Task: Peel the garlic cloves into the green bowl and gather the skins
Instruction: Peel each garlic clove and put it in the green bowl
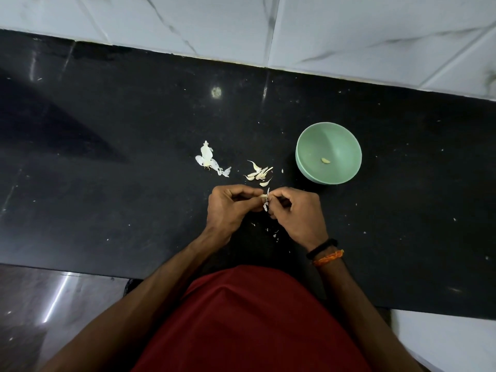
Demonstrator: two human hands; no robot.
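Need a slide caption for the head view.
Both hands peel a garlic clove beside the green bowl.

I pinch a small pale clove (264, 196) between the fingers (252, 195) of both my hands, a strip of skin (265, 205) hanging from it. The green bowl (328, 153) stands upright on the table to my right, one peeled clove (325, 160) inside. Unpeeled cloves (258, 173) lie in a loose cluster just beyond my hands; papery husk (210, 162) lies further left.
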